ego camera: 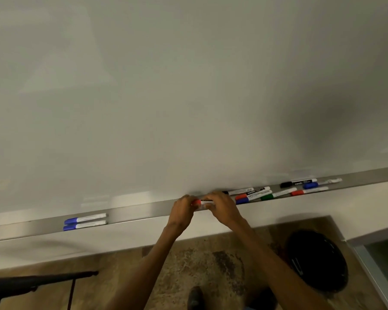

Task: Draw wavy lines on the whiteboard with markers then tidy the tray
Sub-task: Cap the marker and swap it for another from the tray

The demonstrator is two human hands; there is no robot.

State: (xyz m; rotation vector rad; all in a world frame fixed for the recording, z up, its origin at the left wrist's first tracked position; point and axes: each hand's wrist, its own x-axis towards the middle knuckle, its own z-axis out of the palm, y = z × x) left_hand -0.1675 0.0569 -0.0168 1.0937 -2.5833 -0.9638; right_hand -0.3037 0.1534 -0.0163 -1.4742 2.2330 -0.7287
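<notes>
Nearest the camera, two bare forearms are seen reaching up and forward over a mottled floor, past a dark round object [316, 260] at lower right, and meeting at the tray [43, 227] that runs along the foot of the whiteboard [188, 86].

A red-capped marker [199, 202] is held between the two hands, just over the tray's front edge. Its long axis lies roughly along the tray, left to right, with the red cap toward the left hand [181, 211] and the white barrel toward the right hand [222, 208]. The fingers [189, 201] of the left hand are curled closed about the cap end; those of the right hand are curled narrowly over the barrel. Neither hand is nearer: both are on the marker, so a pull apart along the tray's line is judged to be the coming move, the cap being drawn off to the left. Whether the cap is already loosened cannot be told.

Farther along the tray, two blue-capped markers [85, 222] lie side by side, well apart to the left. To the right, a loose cluster of markers [253, 194] with black, red, blue and green caps lies just beyond the right hand, and a second group [305, 186] sits farther still.

Beyond, no lines are visible on the whiteboard, so drawing is judged not yet begun.
</notes>
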